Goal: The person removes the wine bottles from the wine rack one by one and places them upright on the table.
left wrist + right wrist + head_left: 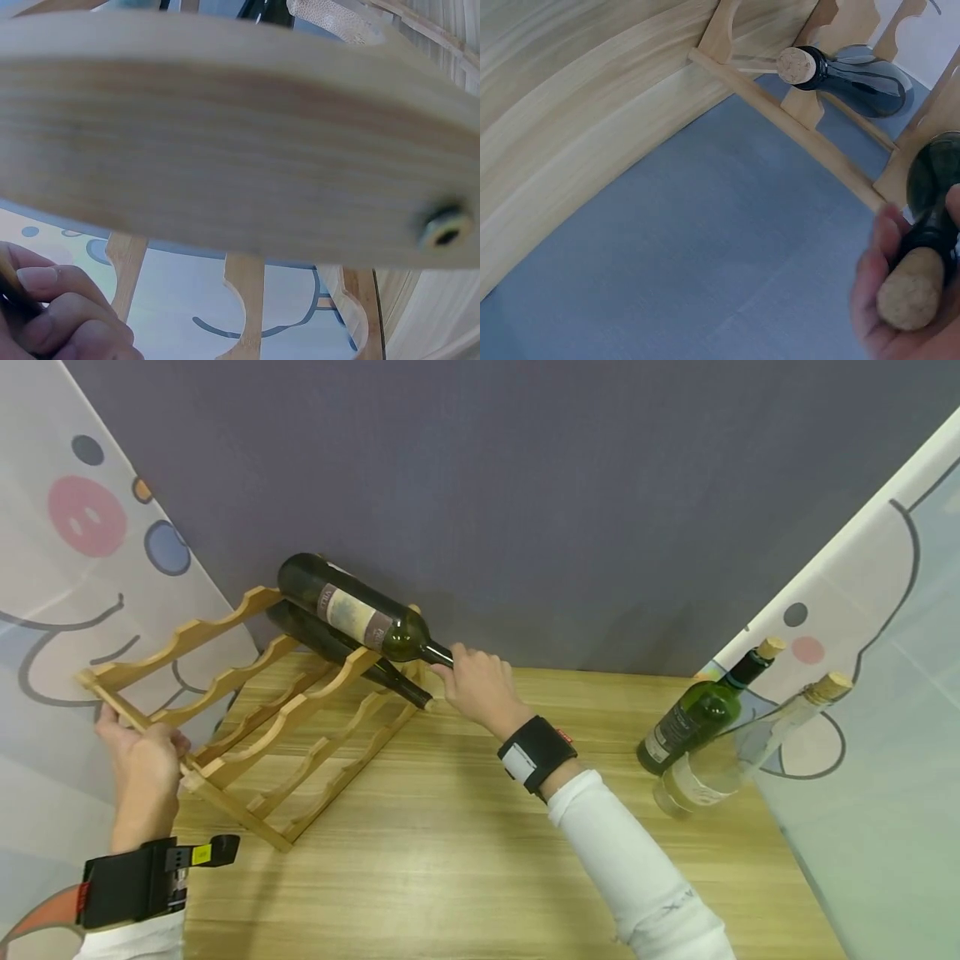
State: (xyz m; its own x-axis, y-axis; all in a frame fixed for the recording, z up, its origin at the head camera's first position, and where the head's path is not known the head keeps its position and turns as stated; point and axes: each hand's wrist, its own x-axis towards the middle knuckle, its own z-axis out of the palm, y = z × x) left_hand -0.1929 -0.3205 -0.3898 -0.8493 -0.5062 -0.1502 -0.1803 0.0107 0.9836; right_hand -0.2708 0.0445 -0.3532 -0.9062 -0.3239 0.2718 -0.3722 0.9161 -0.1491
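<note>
My left hand (144, 768) grips the left end of a wooden wine rack (240, 814) by its upper corner. In the left wrist view its curled fingers (71, 311) show beside the blurred rack wood (225, 150). My right hand (483, 687) holds a dark green wine bottle (352, 610) by the neck. That bottle lies tilted across the rack's top at the far end, its base toward the back left. The right wrist view shows its cork (911, 292) within the curled hand. Below it, a second dark bottle (393, 679) lies in the rack's lower tier.
A green corked wine bottle (693, 714) and a clear corked bottle (738, 752) stand at the right of the wooden table (450, 868). A grey-blue wall (525, 510) closes off the back. Cartoon-printed panels (862, 693) stand at both sides.
</note>
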